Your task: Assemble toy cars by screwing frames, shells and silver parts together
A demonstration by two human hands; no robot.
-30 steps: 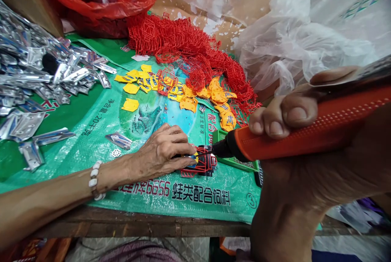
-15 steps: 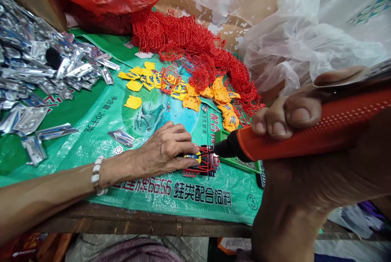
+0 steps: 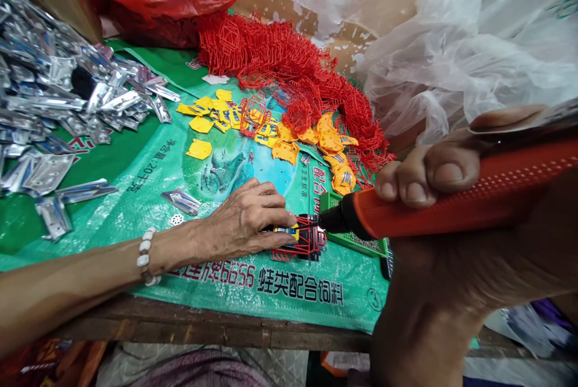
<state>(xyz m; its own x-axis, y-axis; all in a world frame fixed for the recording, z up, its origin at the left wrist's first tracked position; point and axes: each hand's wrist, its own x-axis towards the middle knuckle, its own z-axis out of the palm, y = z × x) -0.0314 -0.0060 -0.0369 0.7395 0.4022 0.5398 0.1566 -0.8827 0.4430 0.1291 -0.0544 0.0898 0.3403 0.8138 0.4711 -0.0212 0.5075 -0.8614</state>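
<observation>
My left hand (image 3: 255, 215), with a bracelet of pale beads (image 3: 145, 254) at the wrist, is closed on a small toy car (image 3: 307, 239). The car has a red frame, a yellow panel and black wheels, and it lies on the green printed sack. My fingers cover its left part. In my right hand (image 3: 424, 176) is an orange electric screwdriver (image 3: 451, 194) with a black nose, held almost level. Its tip meets the top of the car's frame; the exact contact point is too small to make out.
A green tray of small screws (image 3: 356, 241) stands just behind the car. Beyond lie yellow panels (image 3: 199, 148), orange pieces (image 3: 332, 140) and a heap of red frames (image 3: 280, 50). Silvery parts (image 3: 58, 98) are piled at left. A red plastic bag (image 3: 158, 2) stands behind. The wooden edge (image 3: 217, 333) runs in front.
The view has shifted slightly. Both hands, the toy car and the screwdriver keep the same places relative to each other.
</observation>
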